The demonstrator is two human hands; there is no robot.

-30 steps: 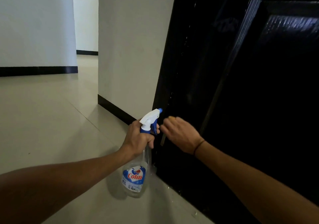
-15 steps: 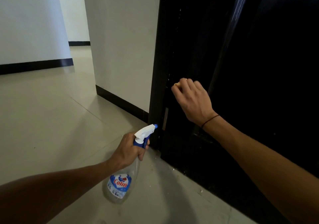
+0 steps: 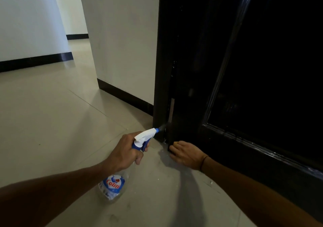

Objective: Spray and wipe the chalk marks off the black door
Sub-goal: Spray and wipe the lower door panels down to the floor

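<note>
The left hand (image 3: 125,152) holds a clear spray bottle (image 3: 113,185) by its neck, its grip wrapped around the neck with a finger over the blue trigger. The bottle hangs tilted, its body down and towards the near side, a blue and red label reading "Colin" facing the camera. The white spray head (image 3: 146,134) points right and slightly up, and a faint puff of mist shows at the blue nozzle tip, just beside the lower edge of the black door (image 3: 262,69).

The door fills the right side of the view, dark and glossy, with a raised moulded panel edge running diagonally and along the bottom. A few pale specks and streaks show along its left edge, near a small light rectangle low on that edge. The door meets a white wall (image 3: 122,43) with a dark skirting strip at its foot.

The right hand (image 3: 187,154) is low at the door's bottom corner, knuckles up, fingers curled under against the door's base. A small yellowish bit shows at its fingertips, but what the grip holds there cannot be told. A thin dark band circles the right wrist.

The floor (image 3: 52,121) is pale, glossy tile, with wet drops and a dull patch around the right hand. A corridor runs away on the far left.
</note>
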